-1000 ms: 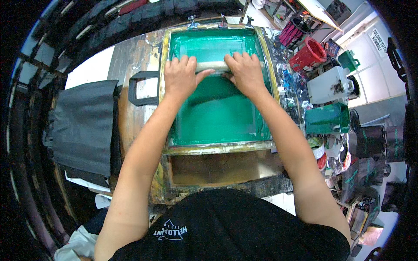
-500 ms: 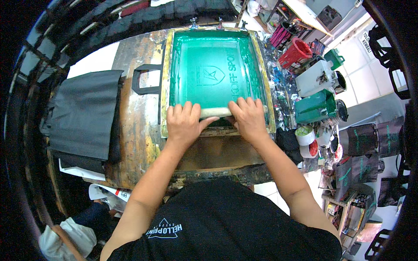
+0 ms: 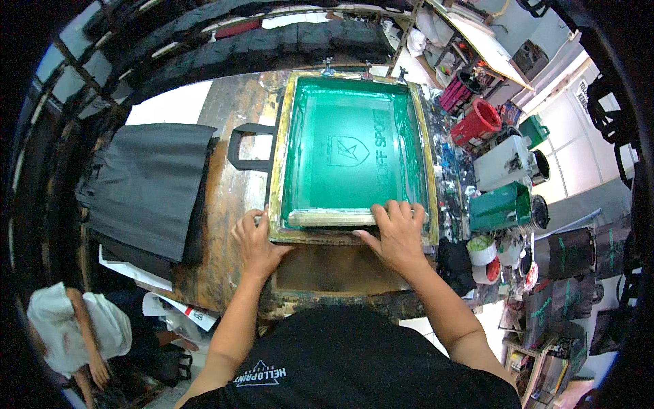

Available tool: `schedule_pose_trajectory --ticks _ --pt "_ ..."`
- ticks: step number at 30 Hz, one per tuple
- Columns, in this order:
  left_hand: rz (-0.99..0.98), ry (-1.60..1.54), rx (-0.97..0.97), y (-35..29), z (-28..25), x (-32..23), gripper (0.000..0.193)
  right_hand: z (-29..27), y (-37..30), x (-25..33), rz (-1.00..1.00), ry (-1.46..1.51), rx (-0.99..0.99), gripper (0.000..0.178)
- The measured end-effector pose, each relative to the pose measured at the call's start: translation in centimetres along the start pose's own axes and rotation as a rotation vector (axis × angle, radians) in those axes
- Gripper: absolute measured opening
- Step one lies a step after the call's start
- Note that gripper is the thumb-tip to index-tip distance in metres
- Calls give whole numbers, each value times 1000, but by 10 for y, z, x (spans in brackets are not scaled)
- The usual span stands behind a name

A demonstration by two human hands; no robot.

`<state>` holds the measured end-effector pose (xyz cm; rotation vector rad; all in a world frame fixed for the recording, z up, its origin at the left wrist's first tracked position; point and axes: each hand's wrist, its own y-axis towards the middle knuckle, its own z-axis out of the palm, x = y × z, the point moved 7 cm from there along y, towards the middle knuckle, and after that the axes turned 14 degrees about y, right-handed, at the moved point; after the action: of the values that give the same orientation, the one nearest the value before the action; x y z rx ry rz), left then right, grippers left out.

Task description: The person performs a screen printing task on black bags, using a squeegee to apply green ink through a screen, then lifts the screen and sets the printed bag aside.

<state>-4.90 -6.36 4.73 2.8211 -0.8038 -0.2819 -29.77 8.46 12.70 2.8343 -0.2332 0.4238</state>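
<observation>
A screen printing frame point(image 3: 427, 163) lies on the worktable, its mesh coated with green ink around a shield emblem and lettering. Along its near side rests a squeegee point(image 3: 327, 218) with a pale bar. My right hand point(image 3: 400, 235) is closed over the right part of that squeegee, thumb on the near side. At the frame's near left corner, my left hand point(image 3: 257, 245) curls its fingers round the outer edge, off the squeegee. A black bag handle point(image 3: 235, 150) sticks out from under the frame's left side; whatever else lies beneath is hidden.
Black fabric bags point(image 3: 150, 191) are stacked at the left. Clamps point(image 3: 328, 67) stand behind the frame. Along the right edge are a red bucket point(image 3: 475, 123), a green container point(image 3: 501, 206) and tape rolls point(image 3: 481, 250). Another person point(image 3: 82, 327) is at the lower left.
My left hand has let go of the squeegee and moved left to the frame's corner. My right hand stays on the squeegee at the near end. The view has shifted, showing more of the other person.
</observation>
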Motion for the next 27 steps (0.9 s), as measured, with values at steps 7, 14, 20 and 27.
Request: schedule_pose_trajectory --ticks 7,14,20,27 --pt "-144 -430 -127 -9 -6 11 92 -56 19 16 -53 -7 -102 57" --pt "-111 -1132 -401 85 -115 -42 104 -170 95 31 -235 -196 -491 58" --pt "-78 -440 -184 111 -91 -46 111 -221 157 30 -319 -200 -592 59" --pt "-168 -1 155 58 33 -3 99 -244 179 23 -156 -32 -413 71"
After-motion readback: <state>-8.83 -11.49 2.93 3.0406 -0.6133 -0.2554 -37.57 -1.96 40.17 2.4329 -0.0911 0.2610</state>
